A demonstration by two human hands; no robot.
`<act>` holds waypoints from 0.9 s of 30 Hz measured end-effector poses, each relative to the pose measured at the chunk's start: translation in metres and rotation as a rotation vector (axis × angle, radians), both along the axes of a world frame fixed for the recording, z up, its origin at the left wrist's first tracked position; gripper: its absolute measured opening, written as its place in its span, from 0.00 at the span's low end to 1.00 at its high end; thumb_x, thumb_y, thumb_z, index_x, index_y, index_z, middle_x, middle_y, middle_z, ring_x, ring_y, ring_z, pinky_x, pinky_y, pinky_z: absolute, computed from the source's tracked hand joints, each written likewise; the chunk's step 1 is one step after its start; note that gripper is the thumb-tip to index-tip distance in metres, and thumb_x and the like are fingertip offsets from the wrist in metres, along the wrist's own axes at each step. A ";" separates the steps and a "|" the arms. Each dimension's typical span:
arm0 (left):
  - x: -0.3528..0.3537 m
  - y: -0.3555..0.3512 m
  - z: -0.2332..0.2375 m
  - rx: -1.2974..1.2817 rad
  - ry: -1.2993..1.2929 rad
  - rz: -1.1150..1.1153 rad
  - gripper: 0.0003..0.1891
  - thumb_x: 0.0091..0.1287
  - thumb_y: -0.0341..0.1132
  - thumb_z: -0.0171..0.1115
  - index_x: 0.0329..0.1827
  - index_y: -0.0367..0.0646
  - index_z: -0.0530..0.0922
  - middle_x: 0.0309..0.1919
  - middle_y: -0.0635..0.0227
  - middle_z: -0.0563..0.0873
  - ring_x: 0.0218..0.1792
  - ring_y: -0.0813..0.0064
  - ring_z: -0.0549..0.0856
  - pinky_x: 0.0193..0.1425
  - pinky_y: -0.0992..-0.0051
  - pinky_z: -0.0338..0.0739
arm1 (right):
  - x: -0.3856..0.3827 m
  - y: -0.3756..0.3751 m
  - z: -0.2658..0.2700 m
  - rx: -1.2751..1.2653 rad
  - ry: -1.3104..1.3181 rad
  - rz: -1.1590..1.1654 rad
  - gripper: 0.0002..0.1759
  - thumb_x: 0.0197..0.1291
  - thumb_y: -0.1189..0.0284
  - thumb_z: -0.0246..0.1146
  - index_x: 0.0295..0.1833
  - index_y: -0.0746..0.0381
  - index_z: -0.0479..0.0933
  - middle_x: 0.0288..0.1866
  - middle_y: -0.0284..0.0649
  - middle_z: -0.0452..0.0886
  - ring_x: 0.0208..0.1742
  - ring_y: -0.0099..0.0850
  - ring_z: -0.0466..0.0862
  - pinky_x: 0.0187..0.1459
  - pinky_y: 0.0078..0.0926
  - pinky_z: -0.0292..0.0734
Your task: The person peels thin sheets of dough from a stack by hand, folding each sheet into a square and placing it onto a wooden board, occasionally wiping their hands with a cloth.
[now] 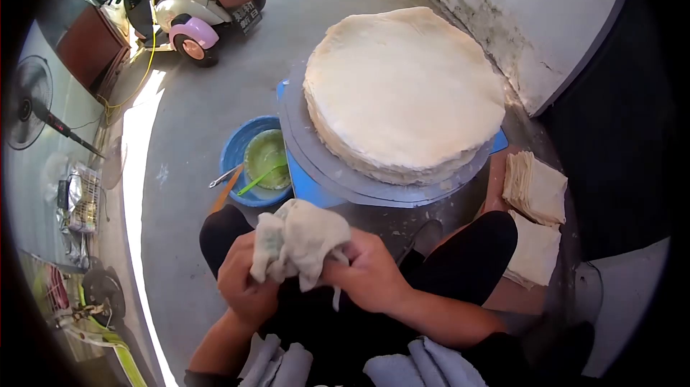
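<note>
A crumpled off-white cloth [313, 232] is bunched up between my hands, above my lap. My left hand [244, 279] is closed around its left side. On the other side, my right hand [370, 272] grips the cloth with the fingers curled, and a thin strip dangles below. Just beyond stands a thick round stack of pale, dough-like sheets [406, 89] on a round grey board [295, 121]. Under the board shows a blue support [309, 187].
Left of the board, a blue basin [233, 153] holds a greenish bowl [264, 153] with a green-handled utensil. Square stacks of pale sheets [535, 189] lie at the right. A scooter [194, 28] stands at the back left, a fan [32, 103] at the left, a stained wall [525, 20] at the right.
</note>
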State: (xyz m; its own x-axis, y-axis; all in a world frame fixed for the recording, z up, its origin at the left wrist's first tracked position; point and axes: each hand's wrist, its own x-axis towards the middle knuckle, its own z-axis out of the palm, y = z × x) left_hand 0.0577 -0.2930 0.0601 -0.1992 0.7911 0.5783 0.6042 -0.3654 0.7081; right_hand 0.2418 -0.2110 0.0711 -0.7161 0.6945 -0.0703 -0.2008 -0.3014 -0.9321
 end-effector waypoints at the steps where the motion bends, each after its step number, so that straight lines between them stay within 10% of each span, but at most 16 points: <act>1: -0.006 0.012 -0.010 -0.107 -0.013 -0.070 0.12 0.63 0.19 0.63 0.50 0.32 0.80 0.52 0.58 0.84 0.47 0.68 0.85 0.56 0.72 0.77 | -0.011 0.010 -0.022 0.065 -0.084 -0.128 0.17 0.66 0.75 0.65 0.59 0.67 0.79 0.48 0.38 0.87 0.52 0.21 0.83 0.53 0.30 0.80; 6: -0.023 0.084 -0.047 -0.376 0.308 0.072 0.16 0.63 0.25 0.63 0.54 0.34 0.81 0.60 0.53 0.82 0.58 0.54 0.84 0.62 0.64 0.78 | -0.041 0.077 -0.103 0.389 -0.283 -0.169 0.21 0.62 0.68 0.66 0.59 0.67 0.78 0.47 0.49 0.87 0.51 0.42 0.87 0.55 0.35 0.80; 8: -0.037 0.101 -0.103 -0.518 0.358 0.061 0.17 0.63 0.28 0.65 0.55 0.36 0.81 0.61 0.53 0.81 0.58 0.52 0.83 0.63 0.61 0.77 | -0.038 0.085 -0.125 0.884 -0.759 -0.396 0.20 0.60 0.66 0.68 0.55 0.65 0.80 0.46 0.53 0.85 0.51 0.52 0.85 0.54 0.41 0.80; 12: -0.024 0.101 -0.105 -0.821 0.509 0.083 0.14 0.63 0.35 0.68 0.51 0.42 0.83 0.54 0.56 0.83 0.53 0.52 0.84 0.55 0.58 0.78 | 0.006 0.079 -0.113 0.813 -0.769 -0.356 0.17 0.60 0.66 0.68 0.51 0.63 0.82 0.45 0.49 0.85 0.48 0.51 0.85 0.52 0.44 0.79; 16: -0.027 0.104 -0.081 -0.516 0.494 0.084 0.12 0.65 0.41 0.68 0.33 0.42 0.79 0.32 0.59 0.83 0.36 0.51 0.83 0.39 0.57 0.75 | 0.069 0.084 -0.051 0.760 -0.935 -0.271 0.11 0.62 0.66 0.67 0.46 0.61 0.83 0.40 0.46 0.86 0.43 0.47 0.86 0.46 0.43 0.79; 27: 0.010 0.155 -0.039 -0.346 0.329 -0.028 0.15 0.73 0.44 0.63 0.35 0.40 0.79 0.21 0.56 0.81 0.25 0.52 0.81 0.31 0.57 0.72 | 0.198 0.095 -0.037 0.894 -1.166 -0.572 0.06 0.63 0.73 0.66 0.41 0.64 0.84 0.37 0.46 0.86 0.38 0.44 0.85 0.41 0.34 0.79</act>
